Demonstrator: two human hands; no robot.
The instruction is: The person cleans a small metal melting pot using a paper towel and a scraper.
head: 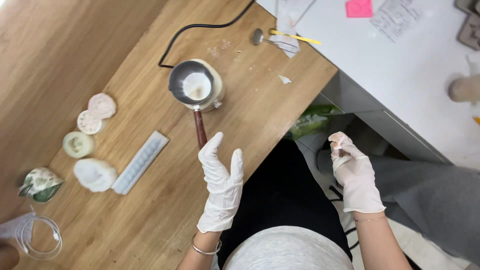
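Here, saucepan (pixel 192 87) handle pointing toward gloved left hand (pixel 221 182), lengthwise

White gloves on left hand (pixel 221 186) and right hand (pixel 354 175), grey pot (pixel 192 86) with reddish-brown handle, tan woodgrain table (pixel 150 210), pink sticky note (pixel 359 8) at 1 o'clock.

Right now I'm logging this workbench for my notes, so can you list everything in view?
small pot: one, metal with brown handle, on a cream heater base at the wooden table's middle
black cable: one, running from the heater to the top edge
round moulds: two, pinkish white, left
cup mould: one, pale green, left
lumpy mould: one, white, left
long tray mould: one, translucent, beside it
patterned pouch: one, green and white, far left
whisk: one, metal, top
sticky note: one, pink, on white counter
left hand: white glove, open, empty
right hand: white glove, fingertips pinched together
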